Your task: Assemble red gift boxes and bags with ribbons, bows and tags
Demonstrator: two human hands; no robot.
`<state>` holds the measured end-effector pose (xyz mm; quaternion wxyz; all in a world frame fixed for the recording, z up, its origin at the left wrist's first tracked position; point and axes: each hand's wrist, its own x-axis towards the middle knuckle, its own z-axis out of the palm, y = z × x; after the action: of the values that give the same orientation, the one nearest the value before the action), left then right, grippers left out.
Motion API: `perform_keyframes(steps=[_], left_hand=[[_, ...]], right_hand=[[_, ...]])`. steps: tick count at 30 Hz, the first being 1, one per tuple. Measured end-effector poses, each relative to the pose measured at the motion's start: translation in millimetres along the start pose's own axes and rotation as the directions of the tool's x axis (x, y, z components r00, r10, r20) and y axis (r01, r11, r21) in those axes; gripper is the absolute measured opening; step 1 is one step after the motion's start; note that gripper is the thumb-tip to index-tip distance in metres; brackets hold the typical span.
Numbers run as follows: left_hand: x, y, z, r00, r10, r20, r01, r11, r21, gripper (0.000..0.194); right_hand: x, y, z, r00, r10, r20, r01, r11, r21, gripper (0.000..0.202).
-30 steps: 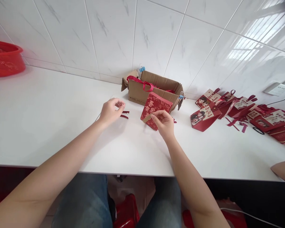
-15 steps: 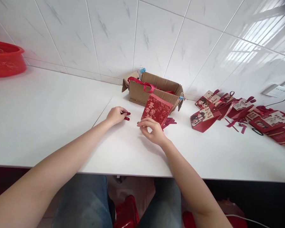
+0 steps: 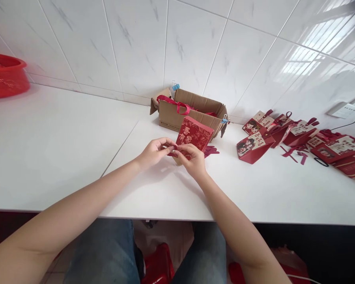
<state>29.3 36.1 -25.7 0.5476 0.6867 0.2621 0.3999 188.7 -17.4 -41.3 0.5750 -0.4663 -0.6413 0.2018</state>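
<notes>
My left hand is closed in a pinch on a short dark red strap, which shows below its fingertips. Meeting it from the right, my right hand pinches the strap too; whether it also holds something small is hidden between the fingers. Just behind both hands a red card box with gold printed characters leans against the cardboard carton. Several loose dark red straps lie beside that box, partly behind it.
An open cardboard carton with red ribbon over its edge stands by the tiled wall. Finished-looking red gift boxes and scraps of ribbon lie at right. A red plastic basket sits far left on the white table.
My left hand has moved right with the strap and now meets my right hand in front of the red box. The right fingers have closed at the strap.
</notes>
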Motion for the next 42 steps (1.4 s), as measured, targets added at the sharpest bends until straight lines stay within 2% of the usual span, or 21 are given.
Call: perform_keyframes(steps=[4,8,14,17,21,25,31,37,42], left_hand=[[-4,2,3.4,0.994,0.093,-0.064,-0.082,0.983,0.162,0.026],[-6,5,4.4,0.971,0.210,-0.114,-0.175,0.950,0.257,0.020],[-7,5,5.2,0.959,0.255,-0.120,-0.192,0.903,0.384,0.013],[-8,5,5.2,0.943,0.317,-0.099,-0.248,0.870,0.426,0.011],[-10,4,6.0,0.932,0.359,-0.054,-0.295,0.835,0.464,0.017],[-10,3,8.0,0.914,0.395,-0.097,-0.297,0.812,0.503,0.020],[-8,-4,7.8,0.868,0.490,-0.079,-0.357,0.727,0.587,0.019],[-6,-9,7.8,0.771,0.635,-0.045,-0.416,0.556,0.719,0.009],[-5,-12,7.1,0.756,0.654,-0.019,-0.422,0.509,0.750,0.009]], right_hand=[[0,0,-1,0.998,-0.056,-0.041,0.054,0.997,-0.047,0.014],[-1,0,-2,0.993,-0.114,-0.022,0.112,0.991,-0.075,0.016],[-2,1,-1,0.985,-0.173,0.008,0.173,0.979,-0.107,0.018],[-2,2,-1,0.986,-0.167,-0.020,0.164,0.980,-0.111,0.018],[-3,3,0,0.981,-0.180,-0.074,0.169,0.976,-0.136,0.021],[-5,3,0,0.978,-0.208,-0.031,0.203,0.972,-0.121,0.028],[-6,-2,0,0.994,-0.112,0.001,0.111,0.991,-0.069,0.027],[-6,-5,5,0.995,-0.061,-0.077,0.055,0.995,-0.083,0.021],[-6,-4,5,0.994,-0.031,-0.105,0.023,0.997,-0.073,0.018]])
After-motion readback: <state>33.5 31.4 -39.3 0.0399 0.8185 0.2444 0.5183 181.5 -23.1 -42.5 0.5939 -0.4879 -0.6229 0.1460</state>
